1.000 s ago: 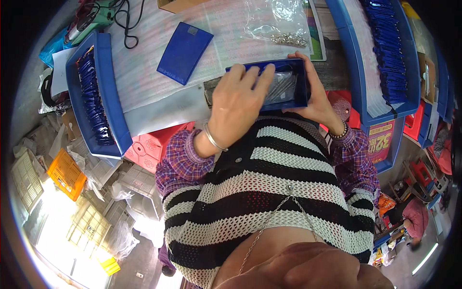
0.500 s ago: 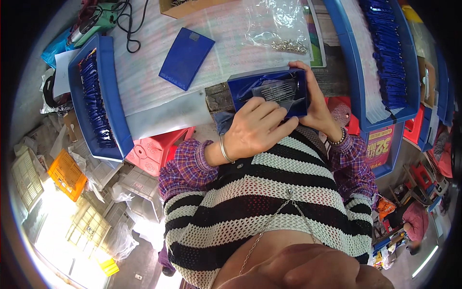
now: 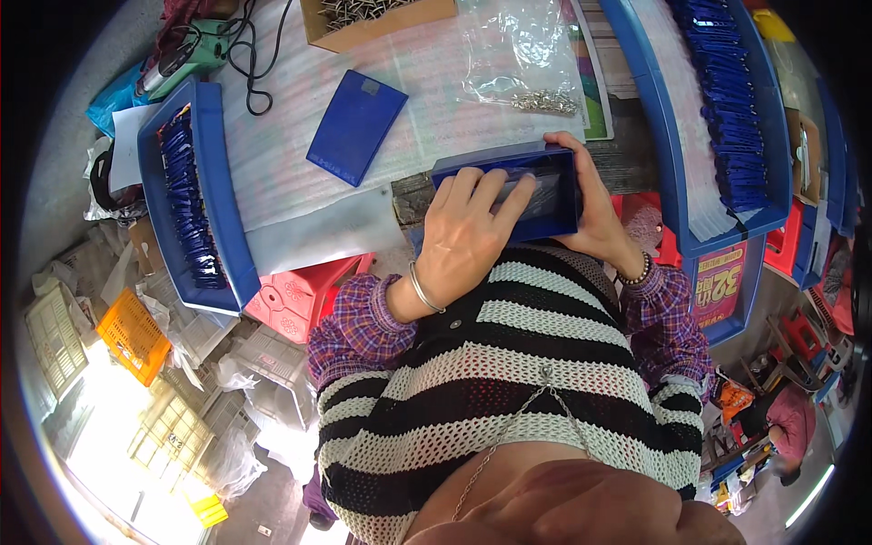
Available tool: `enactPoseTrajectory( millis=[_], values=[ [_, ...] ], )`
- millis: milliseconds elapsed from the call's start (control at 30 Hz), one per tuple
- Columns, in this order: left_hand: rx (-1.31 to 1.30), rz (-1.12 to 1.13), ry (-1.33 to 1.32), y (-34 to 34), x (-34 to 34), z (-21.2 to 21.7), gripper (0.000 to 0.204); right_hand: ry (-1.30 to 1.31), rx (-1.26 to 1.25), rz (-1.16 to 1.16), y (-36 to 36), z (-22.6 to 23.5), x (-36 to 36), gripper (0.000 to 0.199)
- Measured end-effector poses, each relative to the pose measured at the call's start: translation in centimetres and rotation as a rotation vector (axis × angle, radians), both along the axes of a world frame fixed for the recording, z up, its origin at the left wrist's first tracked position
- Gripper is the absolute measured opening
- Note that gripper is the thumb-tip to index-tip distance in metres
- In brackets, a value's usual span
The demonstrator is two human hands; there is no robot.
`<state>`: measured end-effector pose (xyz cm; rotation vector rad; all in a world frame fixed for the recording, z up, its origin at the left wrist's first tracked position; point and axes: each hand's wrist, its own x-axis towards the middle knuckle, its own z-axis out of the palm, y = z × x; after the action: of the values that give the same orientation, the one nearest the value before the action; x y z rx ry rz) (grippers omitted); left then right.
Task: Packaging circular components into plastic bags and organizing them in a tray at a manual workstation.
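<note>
The right hand (image 3: 595, 218) curls round the blue box (image 3: 548, 225) by the striped top (image 3: 554, 289), likely keeping it steady, while the left hand (image 3: 468, 232) bends half-open fingers at its opening, holding something or nothing, I can't tell.

Before you, at the near edge of the tabletop (image 3: 629, 153), is a dark blue rectangular box (image 3: 547, 224), lidless, its long sides running roughly left to right and its opening turned up toward you. Inside, you have a clear, glossy plastic packet (image 3: 542, 193), partly hidden.
</note>
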<state>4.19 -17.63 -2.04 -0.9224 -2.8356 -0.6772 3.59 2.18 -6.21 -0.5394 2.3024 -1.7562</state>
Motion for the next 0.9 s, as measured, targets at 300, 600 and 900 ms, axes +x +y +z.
enactPoseTrajectory(
  millis=[300, 600, 900],
  values=[
    [0.244, -0.245, 0.079, 0.2, 2.0, 0.5, 0.033, 0.151, 0.012, 0.012, 0.1, -1.1, -0.1, 0.091],
    [0.25, -0.27, 0.116, 0.0, 1.6, 0.2, 0.029, 0.139, -0.059, -0.003, 0.1, -1.7, 0.2, 0.093],
    [0.263, -0.203, 0.168, -0.6, 0.6, 0.2, 0.03, 0.149, -0.069, -0.008, 0.0, -1.8, 0.0, 0.094]
  ],
)
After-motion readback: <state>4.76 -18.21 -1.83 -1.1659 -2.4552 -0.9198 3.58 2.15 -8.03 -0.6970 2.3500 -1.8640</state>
